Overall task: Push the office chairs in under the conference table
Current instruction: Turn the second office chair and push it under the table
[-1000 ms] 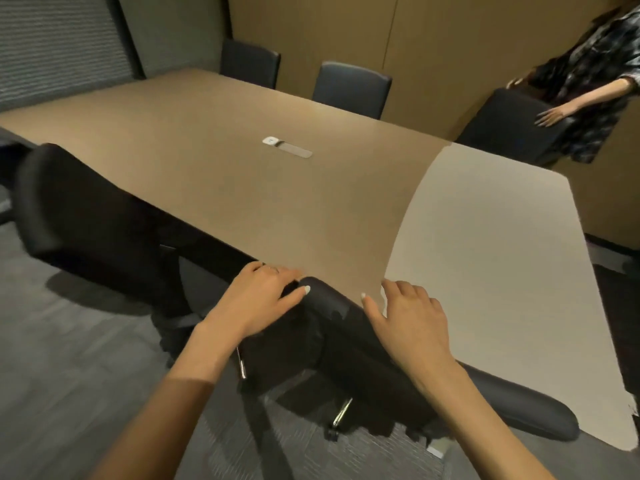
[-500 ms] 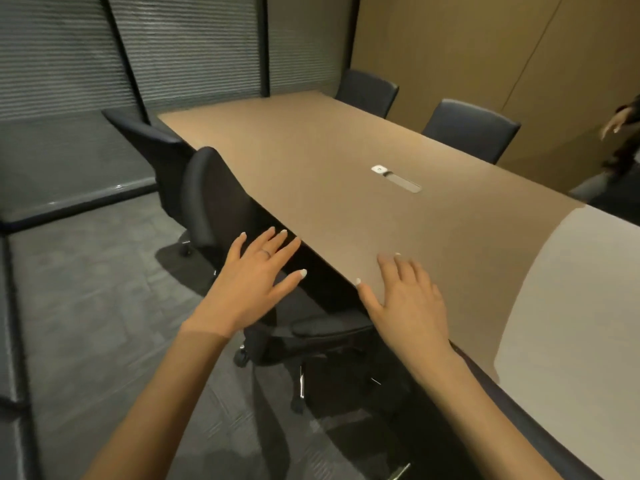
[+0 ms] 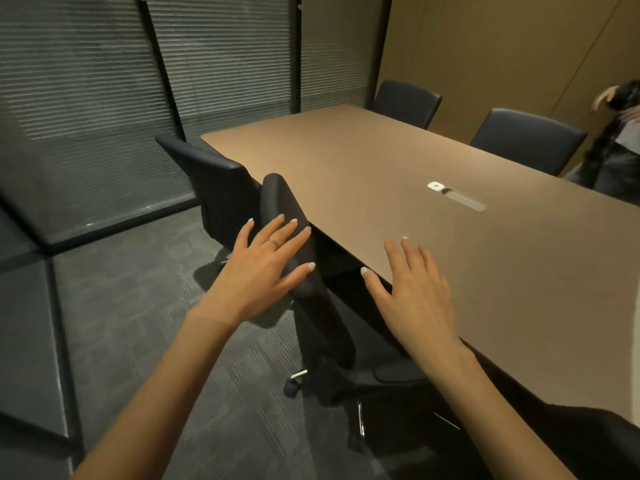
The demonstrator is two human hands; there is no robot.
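A long brown conference table (image 3: 398, 174) runs from the lower right toward the far window wall. Just ahead of me a black office chair (image 3: 287, 206) stands with its back at the table's near edge. My left hand (image 3: 266, 268) is spread open over the top of that back, fingers apart, on or just above it. My right hand (image 3: 415, 299) hovers open above the table's edge, holding nothing. Behind that chair a second black chair (image 3: 211, 174) stands angled at the table's corner. At the lower right, the back of another chair (image 3: 595, 441) shows.
Two dark chairs (image 3: 405, 102) (image 3: 526, 140) sit tucked in along the far side, by a wooden wall. Another person (image 3: 620, 147) stands at the right edge. A metal cable hatch (image 3: 457, 197) is set in the tabletop. Grey carpet (image 3: 131, 323) lies on my left, bounded by blinds-covered glass walls.
My view has swung left along the table. Both hands have left the chair at the lower right and come to the one beyond it, the left hand reaching its back.
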